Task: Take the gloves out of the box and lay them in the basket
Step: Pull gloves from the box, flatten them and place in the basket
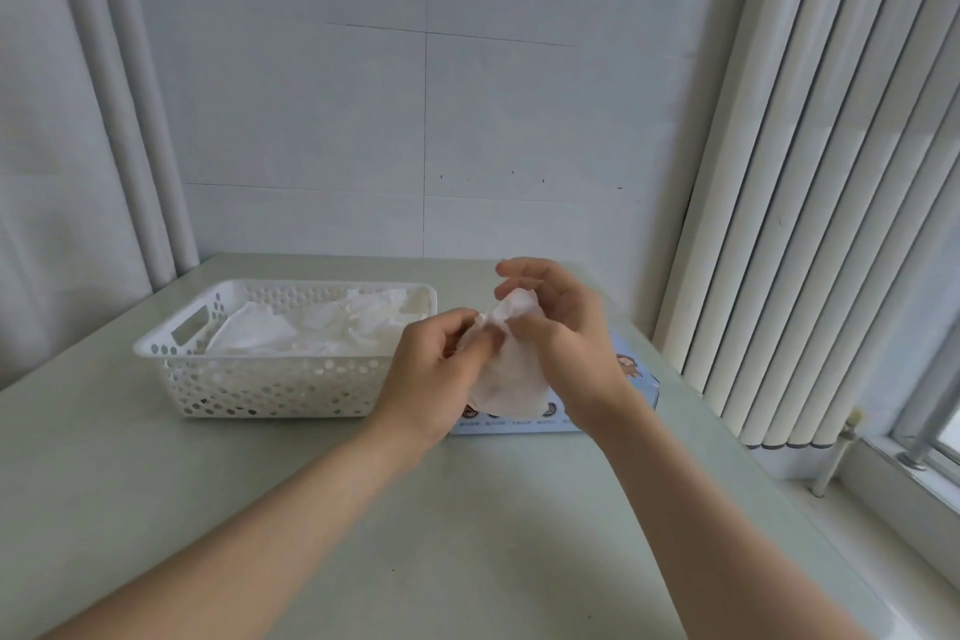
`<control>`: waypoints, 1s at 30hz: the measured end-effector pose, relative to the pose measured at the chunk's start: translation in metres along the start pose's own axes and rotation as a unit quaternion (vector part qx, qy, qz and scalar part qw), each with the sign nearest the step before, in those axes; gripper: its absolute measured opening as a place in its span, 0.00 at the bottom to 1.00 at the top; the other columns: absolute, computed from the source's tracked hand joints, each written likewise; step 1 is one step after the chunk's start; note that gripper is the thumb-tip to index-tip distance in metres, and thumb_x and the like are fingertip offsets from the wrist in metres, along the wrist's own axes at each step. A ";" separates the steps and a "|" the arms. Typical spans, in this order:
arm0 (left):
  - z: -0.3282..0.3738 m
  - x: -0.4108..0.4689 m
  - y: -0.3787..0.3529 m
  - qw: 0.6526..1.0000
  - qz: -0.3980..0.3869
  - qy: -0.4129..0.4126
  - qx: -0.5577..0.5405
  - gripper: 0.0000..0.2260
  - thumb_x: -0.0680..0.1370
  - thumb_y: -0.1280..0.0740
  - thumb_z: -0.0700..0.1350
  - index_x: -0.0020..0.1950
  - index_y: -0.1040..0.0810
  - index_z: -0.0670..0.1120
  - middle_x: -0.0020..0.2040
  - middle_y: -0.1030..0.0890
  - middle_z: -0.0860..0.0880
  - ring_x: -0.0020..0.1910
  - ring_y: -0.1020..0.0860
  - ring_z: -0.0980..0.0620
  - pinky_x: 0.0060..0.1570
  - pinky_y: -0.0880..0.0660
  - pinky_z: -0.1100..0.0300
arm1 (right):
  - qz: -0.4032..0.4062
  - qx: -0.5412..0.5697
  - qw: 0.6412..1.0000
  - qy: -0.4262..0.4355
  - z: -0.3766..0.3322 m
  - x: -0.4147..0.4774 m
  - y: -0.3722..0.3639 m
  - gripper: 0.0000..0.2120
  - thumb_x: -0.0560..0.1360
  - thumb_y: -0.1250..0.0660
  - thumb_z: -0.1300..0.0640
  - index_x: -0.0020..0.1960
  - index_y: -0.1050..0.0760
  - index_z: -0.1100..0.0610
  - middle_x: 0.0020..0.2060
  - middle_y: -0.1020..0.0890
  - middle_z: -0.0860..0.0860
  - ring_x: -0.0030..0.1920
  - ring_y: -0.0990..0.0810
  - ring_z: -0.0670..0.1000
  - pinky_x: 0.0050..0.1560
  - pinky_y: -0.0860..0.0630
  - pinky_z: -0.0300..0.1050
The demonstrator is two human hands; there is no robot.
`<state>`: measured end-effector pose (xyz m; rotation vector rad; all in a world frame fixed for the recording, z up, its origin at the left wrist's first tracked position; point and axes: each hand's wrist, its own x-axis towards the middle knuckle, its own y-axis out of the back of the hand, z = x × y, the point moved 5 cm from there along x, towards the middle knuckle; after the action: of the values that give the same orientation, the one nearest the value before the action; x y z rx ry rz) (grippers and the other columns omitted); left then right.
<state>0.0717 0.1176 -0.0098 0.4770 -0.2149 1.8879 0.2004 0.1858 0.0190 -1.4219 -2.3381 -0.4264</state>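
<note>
Head view is showing a pale green tabletop (311, 509) running back to a tiled wall, with blinds hanging along its right edge. A white perforated basket (260, 385) is sitting toward the far left corner, its long side lying parallel to the far edge. Thin, translucent gloves (311, 327) are already lying crumpled inside it. A light blue box (638, 377) is sitting just beside the basket's right end, toward the right edge, and the hands are hiding most of it.

Both hands are working above the box. The left hand (431, 374) is pinching the bunched top of one glove (511, 385) between thumb and fingertips. The right hand (566, 333) is gripping the same bunched part from the other side, with its upper fingers curling loosely above it. The glove is hanging down from the two grips, its long axis roughly upright and its lower end dangling in front of the box, clear of the basket.

The basket is lying to the left of the glove, and the left hand is the nearer one, already overlapping the basket's right end in this view. Judging from that, the coming move is a short sideways carry to the left over the rim, and the glove probably wants lowering flat rather than dropping as a bunch.
</note>
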 end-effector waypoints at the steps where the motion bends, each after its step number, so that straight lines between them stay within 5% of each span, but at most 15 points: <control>1: 0.003 0.000 0.002 1.000 0.011 -0.013 0.007 0.17 0.82 0.33 0.49 0.45 0.27 0.34 0.36 0.31 0.42 0.37 0.33 0.48 0.39 0.36 0.52 | 0.006 0.000 1.000 -0.005 0.001 0.000 0.000 0.18 0.72 0.33 0.59 0.60 0.18 0.47 0.49 0.16 0.50 0.49 0.16 0.49 0.50 0.19 0.47; 5: 0.010 0.003 0.013 0.998 0.062 -0.024 -0.008 0.13 0.86 0.38 0.46 0.46 0.25 0.40 0.38 0.25 0.41 0.38 0.28 0.48 0.40 0.30 0.51 | -0.005 -0.015 0.998 -0.060 0.011 -0.001 0.004 0.22 0.72 0.32 0.51 0.66 0.23 0.41 0.52 0.14 0.53 0.51 0.14 0.52 0.49 0.18 0.51; 9: 0.011 0.006 0.026 0.995 0.103 -0.009 -0.010 0.13 0.87 0.39 0.46 0.48 0.21 0.44 0.41 0.20 0.43 0.39 0.23 0.52 0.42 0.27 0.55 | -0.048 0.015 0.995 -0.088 0.014 -0.003 0.000 0.17 0.79 0.36 0.54 0.67 0.23 0.45 0.48 0.16 0.56 0.38 0.18 0.52 0.36 0.22 0.46; 13: 0.007 0.013 0.039 0.986 0.161 0.020 -0.033 0.13 0.86 0.38 0.52 0.50 0.18 0.47 0.45 0.15 0.48 0.45 0.17 0.51 0.48 0.20 0.52 | 0.012 -0.238 0.967 0.086 0.008 -0.003 -0.001 0.35 0.75 0.47 0.75 0.72 0.30 0.46 0.58 0.23 0.51 0.38 0.23 0.42 0.37 0.25 0.44; 16: 0.005 0.017 0.043 0.979 0.168 0.051 -0.105 0.17 0.83 0.34 0.58 0.53 0.18 0.45 0.51 0.14 0.44 0.53 0.15 0.41 0.54 0.17 0.37 | -0.037 -0.385 0.901 0.196 0.011 -0.008 -0.014 0.41 0.72 0.32 0.72 0.76 0.37 0.39 0.64 0.32 0.46 0.52 0.22 0.50 0.45 0.20 0.51; 19: 0.008 0.018 0.043 0.975 0.134 0.075 -0.158 0.19 0.83 0.33 0.57 0.59 0.18 0.41 0.53 0.13 0.41 0.53 0.13 0.41 0.50 0.16 0.42 | -0.025 -0.333 0.915 0.225 0.009 -0.008 -0.019 0.30 0.74 0.22 0.62 0.71 0.27 0.43 0.63 0.30 0.46 0.59 0.23 0.44 0.51 0.22 0.39; 22: 0.013 0.018 0.043 0.980 0.093 0.082 -0.157 0.17 0.84 0.32 0.53 0.59 0.18 0.38 0.53 0.13 0.40 0.50 0.13 0.41 0.46 0.16 0.49 | 0.060 -0.277 0.928 0.241 -0.003 -0.009 -0.015 0.15 0.76 0.27 0.68 0.58 0.15 0.52 0.56 0.22 0.49 0.56 0.22 0.41 0.52 0.27 0.31; 26: 0.019 0.014 0.042 0.993 0.076 0.078 -0.053 0.12 0.82 0.30 0.50 0.55 0.16 0.42 0.48 0.13 0.43 0.40 0.13 0.40 0.36 0.16 0.50 | 0.133 -0.104 0.972 0.161 -0.022 -0.012 -0.006 0.10 0.79 0.34 0.69 0.45 0.16 0.59 0.40 0.16 0.51 0.41 0.20 0.45 0.38 0.25 0.41; 30: 0.025 0.011 0.040 0.984 0.048 0.028 0.167 0.14 0.77 0.25 0.58 0.41 0.15 0.48 0.37 0.14 0.50 0.33 0.15 0.47 0.32 0.21 0.56 | 0.184 0.030 0.979 0.080 -0.029 -0.014 0.001 0.10 0.78 0.36 0.68 0.41 0.21 0.62 0.31 0.24 0.52 0.34 0.27 0.50 0.34 0.31 0.45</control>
<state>0.0365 0.1029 0.0202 0.6474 0.1208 2.0389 0.2116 0.1624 0.0384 -1.6785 -1.8924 -0.3450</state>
